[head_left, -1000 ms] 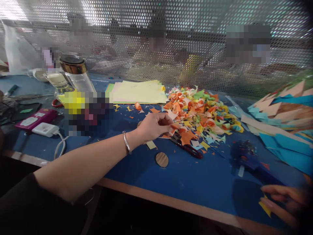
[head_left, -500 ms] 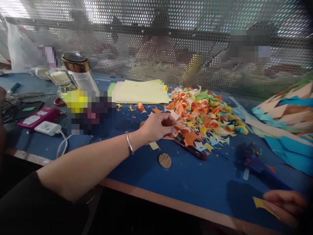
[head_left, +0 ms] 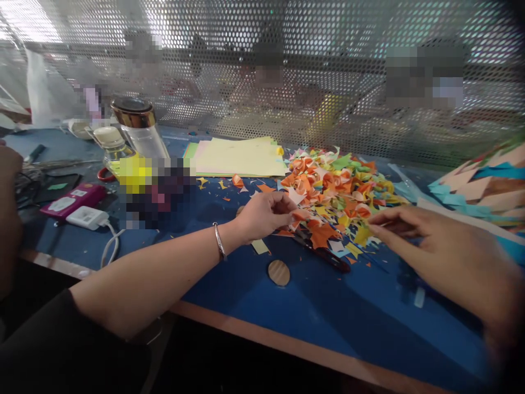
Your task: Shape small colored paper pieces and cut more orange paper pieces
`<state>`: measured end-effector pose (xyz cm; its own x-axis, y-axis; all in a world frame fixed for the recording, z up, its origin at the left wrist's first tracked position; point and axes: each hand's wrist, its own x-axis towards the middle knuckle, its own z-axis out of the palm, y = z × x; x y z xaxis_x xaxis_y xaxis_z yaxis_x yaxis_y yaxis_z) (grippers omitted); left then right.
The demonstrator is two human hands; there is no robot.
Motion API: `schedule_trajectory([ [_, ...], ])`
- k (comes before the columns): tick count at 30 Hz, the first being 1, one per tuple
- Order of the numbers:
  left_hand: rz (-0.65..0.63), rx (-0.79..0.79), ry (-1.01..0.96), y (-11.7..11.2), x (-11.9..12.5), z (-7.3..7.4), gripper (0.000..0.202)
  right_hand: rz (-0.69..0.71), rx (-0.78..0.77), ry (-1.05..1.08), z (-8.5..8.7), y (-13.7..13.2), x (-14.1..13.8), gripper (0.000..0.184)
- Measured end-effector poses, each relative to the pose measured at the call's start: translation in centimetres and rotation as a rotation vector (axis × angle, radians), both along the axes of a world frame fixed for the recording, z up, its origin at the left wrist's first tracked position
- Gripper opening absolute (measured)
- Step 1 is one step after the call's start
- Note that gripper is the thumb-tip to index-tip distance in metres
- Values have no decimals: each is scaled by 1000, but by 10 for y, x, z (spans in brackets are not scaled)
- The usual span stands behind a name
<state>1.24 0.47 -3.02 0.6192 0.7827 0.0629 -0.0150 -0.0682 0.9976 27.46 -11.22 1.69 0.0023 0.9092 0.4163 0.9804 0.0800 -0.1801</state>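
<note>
My left hand (head_left: pixel 266 216), with a silver bangle on the wrist, is closed in a pinch at the near left edge of a heap of paper pieces (head_left: pixel 328 180). Between its fingertips is a pinkish-orange paper piece (head_left: pixel 301 215). From the right, my right hand (head_left: pixel 430 246) reaches to the heap's near right side, thumb and forefinger closed on a yellow paper piece (head_left: pixel 362 236). Dark red-handled scissors (head_left: pixel 334 260) lie just below the heap, partly covered by scraps. A round corrugated cardboard disc (head_left: pixel 279 272) rests on the blue table below my left hand.
Paper sheets (head_left: pixel 238 156) are stacked behind my left hand. Bottles (head_left: pixel 145 137), a magenta box (head_left: pixel 74 200) and a white charger (head_left: pixel 87 217) stand or lie at left. A folded-paper construction (head_left: pixel 488 189) is at right. A perforated metal screen (head_left: pixel 229 82) closes the back. Another person's arm (head_left: pixel 10 219) shows at far left.
My right hand has moved from the lower right corner up and left to the heap, carrying the yellow paper piece. My left hand has stayed in place. The view has shifted slightly.
</note>
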Motion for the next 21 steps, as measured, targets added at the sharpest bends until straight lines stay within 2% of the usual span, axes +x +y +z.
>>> schedule_trajectory([
  [4,-36,16,17,0,0,0,15,157,-66,161,3,15,-35,41],
  [9,-97,-31,-7,-4,2,3,17,323,-47,238,-12,14,-60,27],
  [13,-108,24,24,-7,4,2,9,333,-24,251,-18,15,-63,25],
  [21,-114,77,69,-8,3,5,11,258,-17,247,-28,16,-60,23],
])
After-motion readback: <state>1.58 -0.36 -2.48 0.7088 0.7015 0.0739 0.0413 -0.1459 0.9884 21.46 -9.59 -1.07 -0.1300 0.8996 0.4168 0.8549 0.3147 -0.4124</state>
